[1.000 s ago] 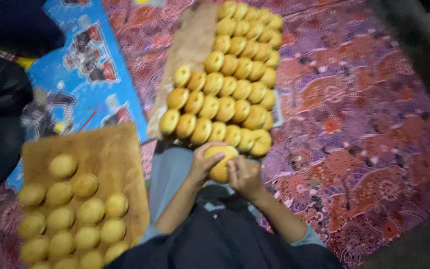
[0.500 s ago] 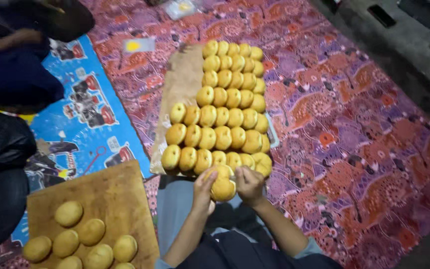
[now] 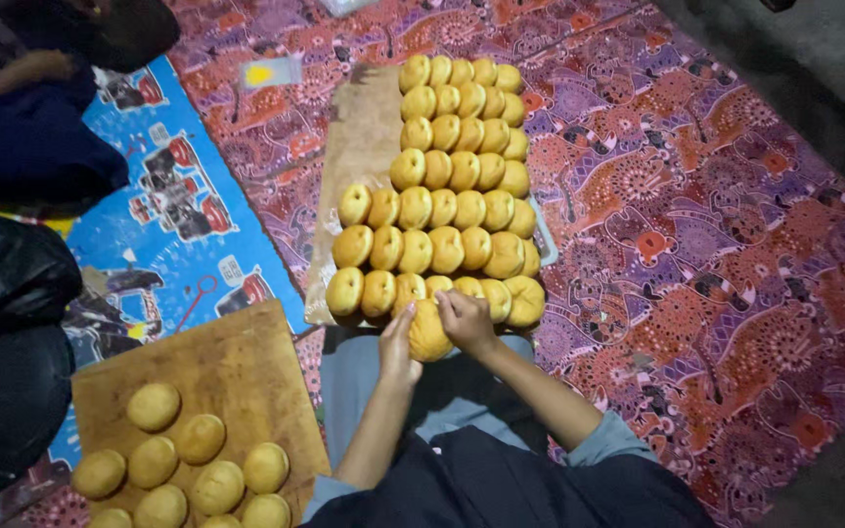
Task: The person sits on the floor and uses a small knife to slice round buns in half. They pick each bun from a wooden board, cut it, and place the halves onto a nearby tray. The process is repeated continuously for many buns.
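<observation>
A patterned red and purple mat [image 3: 716,254] covers the floor, with a blue printed sheet [image 3: 173,230] laid at its left. Nearest the camera, a wooden board [image 3: 237,367] holds several round golden buns [image 3: 198,438]. Just beyond the person's lap, the left hand [image 3: 398,344] and right hand [image 3: 465,321] close together around one bun [image 3: 429,332], fingers curled on its sides, at the near edge of a long tray [image 3: 359,147]. Rows of buns [image 3: 457,171] fill that tray, running away from the person. At far left, another person's sleeve [image 3: 31,137] shows.
</observation>
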